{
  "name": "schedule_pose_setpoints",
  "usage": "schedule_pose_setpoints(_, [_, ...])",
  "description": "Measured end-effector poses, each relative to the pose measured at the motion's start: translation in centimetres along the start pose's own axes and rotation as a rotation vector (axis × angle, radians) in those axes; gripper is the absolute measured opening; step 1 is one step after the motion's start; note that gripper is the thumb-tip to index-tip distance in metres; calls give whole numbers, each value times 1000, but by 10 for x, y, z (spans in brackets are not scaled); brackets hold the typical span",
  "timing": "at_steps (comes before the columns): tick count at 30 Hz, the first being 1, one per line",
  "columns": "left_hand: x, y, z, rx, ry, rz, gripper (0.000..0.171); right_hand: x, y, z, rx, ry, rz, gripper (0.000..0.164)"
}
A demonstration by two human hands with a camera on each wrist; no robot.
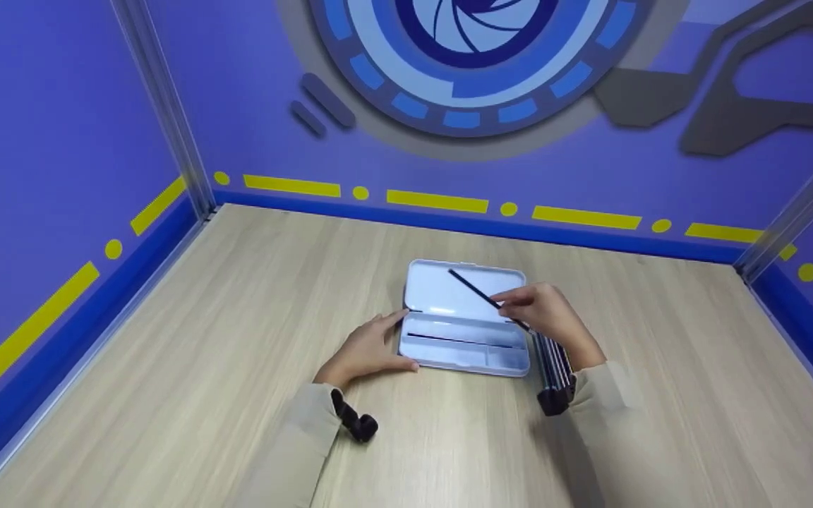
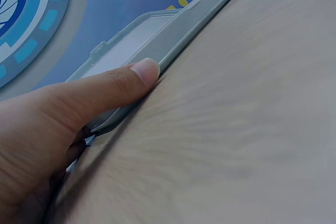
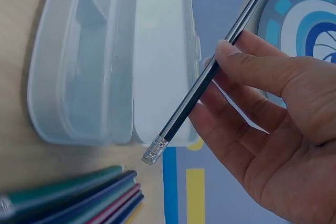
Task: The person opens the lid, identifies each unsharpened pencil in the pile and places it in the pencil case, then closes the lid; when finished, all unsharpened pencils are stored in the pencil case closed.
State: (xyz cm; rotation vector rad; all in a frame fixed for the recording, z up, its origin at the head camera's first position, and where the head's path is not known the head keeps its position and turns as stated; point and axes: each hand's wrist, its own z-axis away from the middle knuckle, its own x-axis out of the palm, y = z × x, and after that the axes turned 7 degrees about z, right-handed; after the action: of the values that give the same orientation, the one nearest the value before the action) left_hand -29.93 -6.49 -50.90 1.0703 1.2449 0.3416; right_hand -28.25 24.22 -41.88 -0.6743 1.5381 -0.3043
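A white pencil case (image 1: 463, 367) lies with its lid (image 1: 442, 286) raised at the back. Its front half has compartments, and one dark pencil (image 1: 459, 341) lies lengthwise inside. My left hand (image 1: 368, 346) holds the case's left end, with the thumb (image 2: 121, 85) against the front wall; its other fingers are partly hidden in the left wrist view. Above the right part of the case, my right hand (image 1: 540, 310) pinches a black pencil with silver stripes (image 3: 191, 100) between thumb and fingers. The pencil is tilted, its eraser end towards the bunch of pencils.
Several striped pencils (image 1: 553, 356) lie side by side just right of the case, partly under my right wrist; the right wrist view shows green, blue and red ones. A black wrist camera (image 1: 360, 427) sits at my left cuff. Blue panels (image 1: 378, 155) bound the wooden table (image 1: 293, 282).
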Motion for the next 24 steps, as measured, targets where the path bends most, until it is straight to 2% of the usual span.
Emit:
schedule_pose_setpoints(4, [0,0,1,-1,0,1,103,6,-5,-3,-67,-11,-3,22])
schedule_pose_setpoints(12, [1,0,0,5,9,3,104,19,-11,-8,20,-63,18,22])
schedule_pose_setpoints(24, [1,0,0,12,5,18,103,31,-8,-8,53,-122,12,22])
